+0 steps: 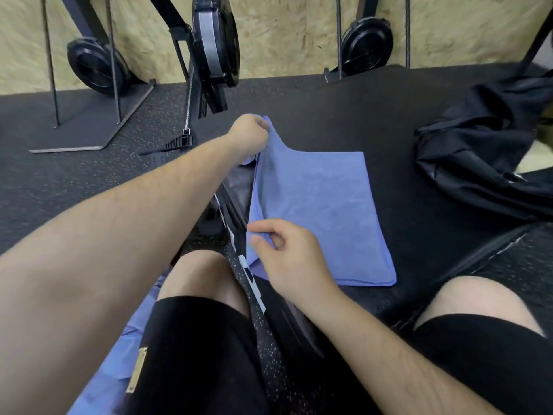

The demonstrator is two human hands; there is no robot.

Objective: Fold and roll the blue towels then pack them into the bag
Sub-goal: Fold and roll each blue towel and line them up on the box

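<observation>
- At the lower left, beside the person's left knee, crumpled blue cloth (pixel 125 348) lies on the speckled floor (pixel 59 181), apart from both hands.
- Past it, the left arm reaches forward, nearly straight. The left hand (pixel 248 133) is curled round the far left corner of the blue towel (pixel 317 205) and holds it raised above the surface (pixel 404 235).
- Most of the towel lies flat on the surface's left part. Its left edge is lifted and hangs between the two hands, over the surface's left edge.
- At the towel's near left corner, the right hand (pixel 287 256) pinches the edge between thumb and forefinger, its other fingers loosely bent and the wrist over the surface's near edge.
- Right of the towel is a bare strip of surface.
- At the surface's far right edge, the black bag (pixel 484 151) sits slumped, well apart from the towel and both hands.
- Along the back wall stand rowing machines (pixel 215 40).
</observation>
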